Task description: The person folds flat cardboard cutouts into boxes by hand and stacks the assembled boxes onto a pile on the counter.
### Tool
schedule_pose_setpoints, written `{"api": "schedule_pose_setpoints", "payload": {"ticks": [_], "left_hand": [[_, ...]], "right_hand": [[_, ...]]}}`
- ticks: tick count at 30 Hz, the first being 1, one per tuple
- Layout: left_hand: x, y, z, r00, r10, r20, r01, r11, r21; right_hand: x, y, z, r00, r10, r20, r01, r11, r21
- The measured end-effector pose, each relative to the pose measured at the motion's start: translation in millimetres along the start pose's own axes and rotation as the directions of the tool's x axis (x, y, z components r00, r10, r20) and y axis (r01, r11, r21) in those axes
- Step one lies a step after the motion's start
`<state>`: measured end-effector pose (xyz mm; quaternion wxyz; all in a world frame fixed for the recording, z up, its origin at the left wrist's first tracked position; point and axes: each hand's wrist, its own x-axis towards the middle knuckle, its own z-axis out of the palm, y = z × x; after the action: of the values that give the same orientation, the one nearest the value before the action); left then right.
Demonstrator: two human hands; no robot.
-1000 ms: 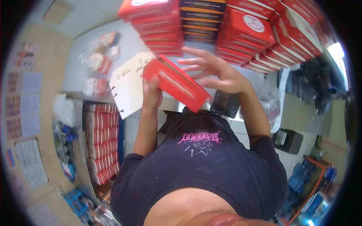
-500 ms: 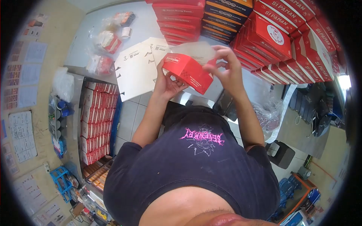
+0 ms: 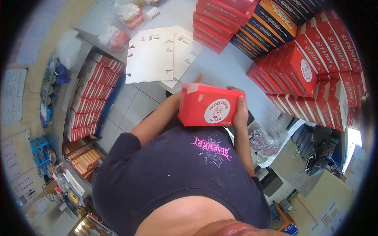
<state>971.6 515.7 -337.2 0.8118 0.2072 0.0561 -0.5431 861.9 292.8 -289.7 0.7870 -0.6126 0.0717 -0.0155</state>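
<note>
A folded red box [image 3: 210,106] with a round white label is held in front of my chest, its labelled face turned up towards me. On its right side, my right hand [image 3: 241,112] grips the edge, thumb on the near face and fingers at the top corner. My left hand [image 3: 185,92] is at the far left side of the box, mostly hidden behind it, with blurred fingers showing above the top edge. Beyond the box, flat white box sheets [image 3: 149,55] with cut slots overlap on the table [image 3: 220,67].
Stacked red boxes [image 3: 293,70] and black-orange boxes [image 3: 271,23] stand at the back right. Wrapped packages [image 3: 118,37] lie at the back left. A shelf of red boxes [image 3: 94,90] is at the left; a plastic bag [image 3: 267,137] sits at the right.
The red box has turned so that its labelled face shows, and its raised pale flap is no longer visible. My right hand has moved down its right side. The camera view has rotated.
</note>
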Motion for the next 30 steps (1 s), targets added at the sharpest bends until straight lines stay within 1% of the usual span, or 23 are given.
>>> {"api": "schedule_pose_setpoints", "payload": {"ticks": [1, 2, 3, 4, 5, 6, 7, 9, 11, 12, 14, 15, 17, 18, 20, 21, 23, 24, 25, 26, 27, 28, 30], "left_hand": [[-9, 6, 13, 0.984, 0.088, -0.158, -0.072, 0.992, 0.101], [-18, 6, 19, 0.984, 0.087, -0.158, -0.072, 0.993, 0.097], [-30, 2, 24, 0.948, 0.298, -0.108, -0.258, 0.924, 0.282], [-38, -1, 30, 0.875, 0.483, -0.021, -0.424, 0.788, 0.447], [-44, -4, 40, 0.877, 0.479, -0.029, -0.417, 0.792, 0.446], [-47, -9, 52, 0.865, 0.498, 0.060, -0.381, 0.575, 0.724], [-49, -14, 60, 0.861, 0.486, 0.153, -0.317, 0.276, 0.907], [-49, -19, 63, 0.837, 0.529, 0.143, -0.330, 0.279, 0.902], [-48, -22, 63, 0.772, 0.620, 0.143, -0.389, 0.282, 0.877], [-48, -23, 61, 0.773, 0.618, 0.144, -0.390, 0.284, 0.876], [-52, -22, 54, 0.793, 0.602, 0.098, -0.380, 0.361, 0.852], [-54, -22, 52, 0.794, 0.601, 0.096, -0.377, 0.362, 0.852], [-55, -22, 50, 0.787, 0.611, 0.088, -0.378, 0.364, 0.851], [-55, -21, 50, 0.789, 0.608, 0.087, -0.376, 0.366, 0.851], [-52, -13, 49, 0.749, 0.613, 0.250, -0.478, 0.239, 0.845], [-50, -10, 47, 0.751, 0.611, 0.250, -0.477, 0.241, 0.845], [-50, -4, 46, 0.724, 0.594, 0.350, -0.447, 0.017, 0.894], [-50, -6, 48, 0.726, 0.593, 0.349, -0.445, 0.018, 0.895], [-48, -8, 53, 0.738, 0.629, 0.245, -0.428, 0.154, 0.891], [-47, -9, 56, 0.748, 0.649, 0.138, -0.409, 0.287, 0.866], [-47, -9, 55, 0.750, 0.647, 0.139, -0.408, 0.287, 0.867], [-46, -10, 53, 0.751, 0.651, 0.109, -0.415, 0.337, 0.845], [-41, -11, 51, 0.754, 0.652, 0.078, -0.420, 0.387, 0.821]], "right_hand": [[-6, 1, -7, 0.995, -0.005, -0.095, 0.002, 0.999, -0.032], [-12, 2, -12, 0.982, -0.012, -0.191, 0.000, 0.998, -0.062], [-17, 1, -14, 0.981, -0.009, -0.193, -0.003, 0.998, -0.062], [-21, 2, -14, 0.977, -0.001, -0.211, -0.026, 0.992, -0.126], [-25, 3, -13, 0.973, 0.010, -0.229, -0.054, 0.981, -0.188], [-27, 4, -11, 0.974, 0.021, -0.228, -0.065, 0.980, -0.186], [-27, 4, -7, 0.967, -0.028, -0.254, -0.028, 0.976, -0.217], [-21, 2, -1, 0.957, -0.087, -0.277, 0.015, 0.968, -0.251], [-18, 1, 1, 0.956, -0.147, -0.255, 0.118, 0.985, -0.125], [-20, 2, -5, 0.955, -0.147, -0.258, 0.117, 0.985, -0.127], [-23, 5, -20, 0.990, -0.078, -0.121, 0.075, 0.997, -0.031], [-23, 4, -25, 0.990, -0.076, -0.121, 0.072, 0.997, -0.030], [-20, -4, -32, 0.981, -0.181, 0.070, 0.187, 0.980, -0.075], [-22, -12, -31, 0.985, -0.157, 0.074, 0.163, 0.982, -0.094], [-23, -17, -35, 0.985, -0.142, 0.094, 0.151, 0.984, -0.098], [-23, -18, -37, 0.984, -0.129, 0.120, 0.141, 0.985, -0.101], [-25, -20, -37, 0.987, -0.116, 0.108, 0.128, 0.986, -0.108], [-26, -21, -37, 0.990, -0.105, 0.099, 0.116, 0.986, -0.116], [-26, -19, -36, 0.990, -0.104, 0.099, 0.116, 0.987, -0.115], [-26, -17, -35, 0.997, -0.070, 0.026, 0.073, 0.992, -0.107], [-27, -17, -32, 0.998, -0.035, -0.048, 0.030, 0.995, -0.097], [-26, -19, -30, 0.998, -0.037, -0.051, 0.032, 0.995, -0.097], [-23, -27, -23, 0.984, 0.096, -0.147, -0.096, 0.995, 0.010]]}}
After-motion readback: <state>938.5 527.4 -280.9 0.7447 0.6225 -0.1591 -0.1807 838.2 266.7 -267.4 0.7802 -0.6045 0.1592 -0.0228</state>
